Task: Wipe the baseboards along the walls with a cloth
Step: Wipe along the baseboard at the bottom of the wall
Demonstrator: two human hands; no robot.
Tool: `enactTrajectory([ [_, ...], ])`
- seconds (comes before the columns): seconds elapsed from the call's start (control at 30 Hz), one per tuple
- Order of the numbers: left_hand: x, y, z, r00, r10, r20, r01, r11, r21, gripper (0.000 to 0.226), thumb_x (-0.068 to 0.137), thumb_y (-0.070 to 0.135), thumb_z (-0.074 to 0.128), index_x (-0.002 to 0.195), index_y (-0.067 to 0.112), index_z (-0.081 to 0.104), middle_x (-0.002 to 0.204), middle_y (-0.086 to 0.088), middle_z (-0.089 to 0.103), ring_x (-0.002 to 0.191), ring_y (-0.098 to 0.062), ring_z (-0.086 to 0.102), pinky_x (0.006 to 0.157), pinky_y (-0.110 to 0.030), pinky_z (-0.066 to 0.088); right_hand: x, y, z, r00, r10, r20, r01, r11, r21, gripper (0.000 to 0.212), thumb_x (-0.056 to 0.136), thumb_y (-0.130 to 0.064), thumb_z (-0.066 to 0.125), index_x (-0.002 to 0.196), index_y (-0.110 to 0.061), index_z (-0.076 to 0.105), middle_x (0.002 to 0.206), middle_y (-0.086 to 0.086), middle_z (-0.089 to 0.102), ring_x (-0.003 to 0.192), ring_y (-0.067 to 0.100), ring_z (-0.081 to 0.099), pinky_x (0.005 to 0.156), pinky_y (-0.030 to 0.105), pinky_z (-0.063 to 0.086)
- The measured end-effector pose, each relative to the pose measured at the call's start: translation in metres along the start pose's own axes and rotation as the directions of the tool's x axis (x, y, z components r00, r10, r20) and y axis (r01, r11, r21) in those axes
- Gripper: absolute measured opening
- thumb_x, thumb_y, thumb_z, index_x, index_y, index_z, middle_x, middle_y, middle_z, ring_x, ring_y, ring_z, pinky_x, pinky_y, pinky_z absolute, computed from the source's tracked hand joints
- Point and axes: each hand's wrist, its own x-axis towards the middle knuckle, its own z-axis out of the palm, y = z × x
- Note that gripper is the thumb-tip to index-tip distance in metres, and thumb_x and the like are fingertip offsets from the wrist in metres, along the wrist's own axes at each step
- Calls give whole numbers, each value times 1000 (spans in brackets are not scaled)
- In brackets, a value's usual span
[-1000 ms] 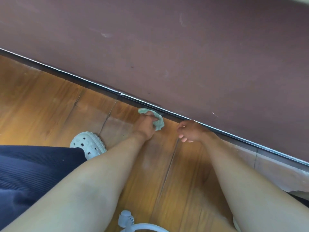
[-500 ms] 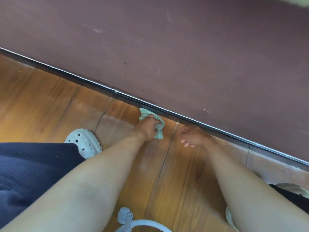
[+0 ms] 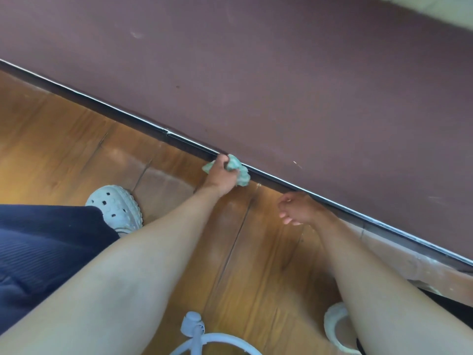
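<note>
A dark baseboard (image 3: 143, 125) with a thin shiny top edge runs diagonally from upper left to lower right under a maroon wall (image 3: 281, 73). My left hand (image 3: 222, 175) grips a crumpled light green cloth (image 3: 239, 171) and presses it against the baseboard. My right hand (image 3: 298, 208) hovers over the wooden floor just below the baseboard, to the right of the cloth. Its fingers hang loosely curled and hold nothing.
Wooden floor planks (image 3: 64, 139) lie below the wall. A white perforated clog (image 3: 116, 208) sits at the left beside a dark blue garment (image 3: 38, 247). Another white shoe (image 3: 335, 326) shows at the bottom right. A pale grey curved object (image 3: 194, 331) lies at the bottom edge.
My left hand has moved the cloth up from the floor onto the baseboard. The right hand has stayed beside it, near the baseboard.
</note>
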Motion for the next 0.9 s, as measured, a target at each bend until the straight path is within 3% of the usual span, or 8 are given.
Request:
enactTrajectory([
  [0.07,-4,1,14,998,59,-12,-58,998,39,18,95,20,62,110,20,53,107,-1,64,100,-22,64,92,-28,50,0,2,-2,1000,-3,-10,3,1000,-1,26,94,-14,46,109,-7,66,101,12,73,81,22,72,75,31,54],
  [0.13,-5,4,14,979,65,-192,-68,998,-10,19,96,17,58,115,17,56,106,1,62,98,-21,60,85,-22,44,1,3,-3,1000,-16,-5,16,1000,-3,26,95,-16,45,108,-9,65,99,10,73,83,21,72,77,32,55],
  [0.27,6,16,-18,817,-110,-566,-57,961,-269,24,98,10,52,122,9,56,95,1,56,83,-7,60,65,-9,39,1,6,-8,999,-31,-18,32,999,25,24,93,-18,46,104,-13,66,94,6,74,85,19,74,82,34,57],
  [0.33,16,20,-34,756,-164,-633,-79,938,-338,19,96,12,57,115,9,58,95,-2,63,87,-9,69,72,-10,46,0,9,-11,999,-30,-19,31,999,29,23,94,-18,45,104,-14,65,94,6,74,84,18,74,82,35,58],
  [0.43,23,17,-34,789,-206,-579,18,949,-314,19,92,18,64,110,18,59,109,-2,65,98,-21,63,95,-23,46,-2,17,-14,1000,-12,-13,12,999,45,23,96,-17,44,105,-12,64,94,6,73,86,19,74,78,31,56],
  [0.67,8,7,22,936,-49,-348,-11,985,-170,24,82,13,76,88,16,53,93,-1,64,80,-18,61,73,-20,45,-1,24,-11,1000,15,-2,-15,998,55,23,97,-17,45,108,-11,64,89,5,71,80,18,72,69,27,53],
  [0.77,14,7,13,901,-68,-429,-38,972,-233,20,81,9,75,91,16,59,97,-2,66,86,-19,64,81,-23,51,0,20,-12,1000,2,-6,-2,999,45,24,95,-16,45,107,-9,65,98,10,73,85,20,73,74,29,55],
  [0.9,28,7,-12,815,-260,-519,33,914,-405,27,87,16,70,112,11,63,114,-10,70,104,-28,69,99,-36,53,3,19,-18,999,-27,-18,28,998,59,22,95,-17,46,106,-12,65,93,7,73,86,21,74,77,31,56],
])
